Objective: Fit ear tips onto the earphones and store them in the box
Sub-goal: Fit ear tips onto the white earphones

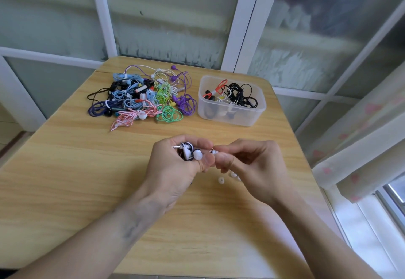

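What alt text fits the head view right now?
Left hand grips a bundled earphone while the right hand fits a white tip onto its bud. Loose ear tips lie below; earphone pile and box behind.

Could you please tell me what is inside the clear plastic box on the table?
The clear plastic box holds bundled earphones: a black cable bundle and a red one. Whatever lies beneath them is covered.
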Demonstrator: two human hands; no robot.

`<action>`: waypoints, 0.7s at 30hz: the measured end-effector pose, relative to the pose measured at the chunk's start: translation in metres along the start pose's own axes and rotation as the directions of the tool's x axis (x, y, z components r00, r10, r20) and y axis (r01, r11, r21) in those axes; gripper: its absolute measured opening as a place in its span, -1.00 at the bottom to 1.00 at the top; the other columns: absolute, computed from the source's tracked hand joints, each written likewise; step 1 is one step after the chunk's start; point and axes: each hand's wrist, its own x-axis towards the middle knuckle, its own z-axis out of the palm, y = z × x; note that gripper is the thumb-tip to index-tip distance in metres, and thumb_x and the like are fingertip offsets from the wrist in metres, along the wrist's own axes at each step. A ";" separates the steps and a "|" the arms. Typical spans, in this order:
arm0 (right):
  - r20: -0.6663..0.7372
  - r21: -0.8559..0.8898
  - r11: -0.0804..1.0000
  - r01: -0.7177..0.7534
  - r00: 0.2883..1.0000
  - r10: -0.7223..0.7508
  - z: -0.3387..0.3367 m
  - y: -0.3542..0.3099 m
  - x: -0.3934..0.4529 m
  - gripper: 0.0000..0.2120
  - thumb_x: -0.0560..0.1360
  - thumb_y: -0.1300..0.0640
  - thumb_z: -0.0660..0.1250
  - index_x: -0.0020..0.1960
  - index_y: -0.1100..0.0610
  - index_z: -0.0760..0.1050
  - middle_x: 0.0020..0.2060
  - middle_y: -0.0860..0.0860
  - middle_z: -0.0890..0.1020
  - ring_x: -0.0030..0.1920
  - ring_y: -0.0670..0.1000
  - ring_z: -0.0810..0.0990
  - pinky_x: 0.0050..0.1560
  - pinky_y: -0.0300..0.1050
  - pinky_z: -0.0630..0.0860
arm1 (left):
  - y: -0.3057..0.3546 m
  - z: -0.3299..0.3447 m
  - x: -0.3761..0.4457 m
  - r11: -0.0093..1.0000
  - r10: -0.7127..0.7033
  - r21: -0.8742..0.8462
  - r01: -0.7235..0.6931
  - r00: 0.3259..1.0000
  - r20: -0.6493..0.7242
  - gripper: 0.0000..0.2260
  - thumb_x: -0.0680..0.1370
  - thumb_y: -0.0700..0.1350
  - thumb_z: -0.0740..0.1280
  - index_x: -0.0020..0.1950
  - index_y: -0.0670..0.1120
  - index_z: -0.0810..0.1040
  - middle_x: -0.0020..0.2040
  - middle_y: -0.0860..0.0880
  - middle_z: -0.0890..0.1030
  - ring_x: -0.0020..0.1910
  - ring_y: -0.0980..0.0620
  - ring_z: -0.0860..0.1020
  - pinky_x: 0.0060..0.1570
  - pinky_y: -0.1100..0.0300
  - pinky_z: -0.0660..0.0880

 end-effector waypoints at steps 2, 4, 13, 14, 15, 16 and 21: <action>0.016 0.188 0.971 -0.146 0.989 0.146 0.003 0.001 -0.001 -0.81 0.37 0.17 0.49 -0.09 0.27 0.70 -0.36 0.07 0.67 -0.37 -0.04 0.56 -0.33 -0.33 0.45 | 0.003 0.001 0.001 0.993 0.083 0.084 -0.082 0.997 -0.002 -0.80 0.34 -0.41 0.51 -0.23 -0.12 0.64 -0.36 0.05 0.66 -0.40 0.16 0.59 -0.36 0.35 0.48; 0.113 0.412 0.857 -0.309 0.951 0.288 0.006 0.003 0.000 -0.77 0.36 0.16 0.48 -0.08 0.31 0.68 -0.34 0.10 0.61 -0.33 -0.04 0.50 -0.29 -0.28 0.45 | 0.003 0.001 0.003 0.966 0.184 0.187 -0.181 0.983 0.001 -0.76 0.32 -0.40 0.53 -0.25 -0.06 0.65 -0.32 0.04 0.68 -0.33 0.13 0.63 -0.28 0.28 0.55; -0.028 0.328 0.920 -0.215 0.971 0.237 -0.004 -0.005 0.003 -0.72 0.35 0.19 0.47 0.02 0.31 0.64 -0.21 0.20 0.72 -0.27 0.04 0.67 -0.22 -0.21 0.60 | -0.001 0.005 0.010 0.912 0.307 0.282 -0.297 0.952 0.008 -0.82 0.35 -0.26 0.56 -0.16 -0.03 0.66 -0.27 0.09 0.68 -0.30 0.15 0.61 -0.23 0.34 0.51; -0.051 0.268 0.947 -0.176 0.979 0.196 -0.007 -0.006 0.004 -0.77 0.38 0.22 0.47 0.01 0.30 0.65 -0.24 0.19 0.72 -0.29 0.04 0.67 -0.23 -0.21 0.59 | -0.001 0.006 0.012 0.915 0.302 0.274 -0.295 0.953 0.017 -0.83 0.36 -0.24 0.55 -0.14 -0.04 0.66 -0.27 0.09 0.68 -0.32 0.14 0.61 -0.25 0.33 0.51; -0.060 0.216 0.966 -0.140 0.986 0.157 -0.008 -0.007 0.005 -0.82 0.41 0.25 0.46 -0.01 0.29 0.65 -0.26 0.17 0.72 -0.32 0.02 0.67 -0.25 -0.23 0.58 | -0.002 0.006 0.013 0.922 0.290 0.261 -0.285 0.957 0.023 -0.84 0.37 -0.23 0.55 -0.12 -0.05 0.66 -0.29 0.07 0.67 -0.34 0.12 0.61 -0.28 0.33 0.50; -0.067 0.177 0.978 -0.113 0.990 0.127 -0.010 -0.008 0.006 -0.85 0.42 0.27 0.46 -0.02 0.28 0.66 -0.28 0.16 0.72 -0.34 0.00 0.66 -0.26 -0.24 0.57 | -0.002 0.007 0.014 0.934 0.265 0.239 -0.264 0.964 0.028 -0.85 0.37 -0.23 0.55 -0.12 -0.07 0.66 -0.30 0.04 0.67 -0.36 0.10 0.61 -0.33 0.33 0.49; -0.034 0.103 0.993 -0.052 0.998 0.056 -0.016 -0.006 0.010 -0.79 0.37 0.21 0.48 -0.03 0.27 0.66 -0.29 0.11 0.73 -0.34 0.01 0.68 -0.27 -0.21 0.58 | -0.003 0.007 0.021 0.963 0.210 0.156 -0.220 0.975 0.078 -0.90 0.40 -0.27 0.50 -0.13 -0.16 0.65 -0.28 -0.11 0.67 -0.37 -0.14 0.62 -0.33 0.11 0.57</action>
